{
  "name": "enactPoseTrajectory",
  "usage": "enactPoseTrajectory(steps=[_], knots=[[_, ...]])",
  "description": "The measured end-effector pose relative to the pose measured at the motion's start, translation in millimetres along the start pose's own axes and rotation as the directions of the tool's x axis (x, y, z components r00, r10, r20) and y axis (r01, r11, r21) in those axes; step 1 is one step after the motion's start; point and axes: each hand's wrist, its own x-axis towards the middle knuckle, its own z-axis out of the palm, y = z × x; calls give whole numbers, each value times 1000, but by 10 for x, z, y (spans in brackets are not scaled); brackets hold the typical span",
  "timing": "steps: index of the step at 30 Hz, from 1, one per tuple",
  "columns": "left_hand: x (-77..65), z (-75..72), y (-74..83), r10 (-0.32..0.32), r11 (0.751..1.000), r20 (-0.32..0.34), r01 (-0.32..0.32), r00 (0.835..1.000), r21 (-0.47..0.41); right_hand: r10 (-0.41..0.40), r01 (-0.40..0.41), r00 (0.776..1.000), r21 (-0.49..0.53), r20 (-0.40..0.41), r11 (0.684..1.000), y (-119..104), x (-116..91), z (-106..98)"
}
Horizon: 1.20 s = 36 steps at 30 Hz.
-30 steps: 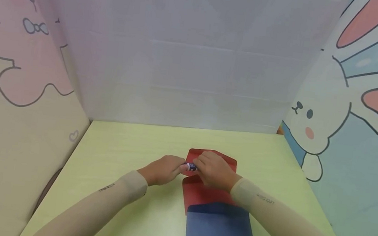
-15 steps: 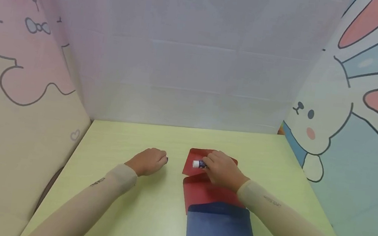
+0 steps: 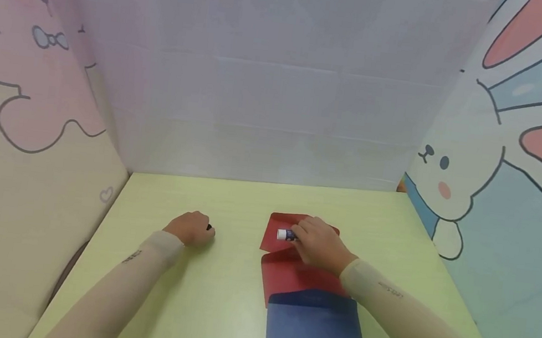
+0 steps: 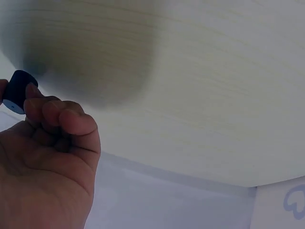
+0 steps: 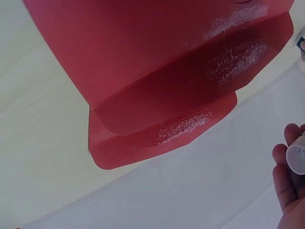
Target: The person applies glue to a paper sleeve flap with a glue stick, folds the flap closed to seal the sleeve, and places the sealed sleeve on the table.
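Observation:
My left hand (image 3: 192, 228) pinches a small dark cap (image 4: 18, 90) between thumb and fingers, over the left middle of the table. Farther right, my right hand (image 3: 317, 244) grips a glue stick (image 3: 285, 235), its white end pointing left. Beneath it lie two overlapping red envelopes, the far one (image 3: 273, 236) and the nearer one (image 3: 289, 274), both with flaps unfolded. Whitish, wrinkled glue smears (image 5: 186, 126) show on the flaps in the right wrist view. A blue envelope (image 3: 317, 336) lies closest to me and overlaps the nearer red one.
The pale yellow table (image 3: 230, 309) meets a whitish back wall (image 3: 268, 107). Cartoon-printed side walls stand at the left (image 3: 49, 88) and right (image 3: 516, 264).
The hands have parted: the left pulled the cap off the glue stick and moved left with it. My right hand shifted slightly right, keeping hold of the uncapped stick. The envelopes stay put.

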Motion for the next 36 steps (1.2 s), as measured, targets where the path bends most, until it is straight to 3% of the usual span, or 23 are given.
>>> enactPoseTrajectory(steps=[4,13,22,29,33,36], knots=[[12,-17,-92,-17,998,21,16,1000,53,20,-20,1000,-8,12,1000,2,8,-11],[42,-21,-184,-10,986,-2,10,1000,169,-1,0,999,-28,-42,1000,13,-10,-1],[49,2,-179,-13,990,-6,14,1000,143,-6,5,999,-34,-47,999,28,-40,10],[47,-5,-155,-35,993,0,35,999,113,78,-77,997,83,-14,994,10,-21,18],[59,8,-177,-38,992,-54,44,998,120,214,-225,974,236,74,945,-37,33,-21],[57,-14,-156,-10,993,-118,24,993,113,337,-382,924,375,183,844,-66,75,-58]])
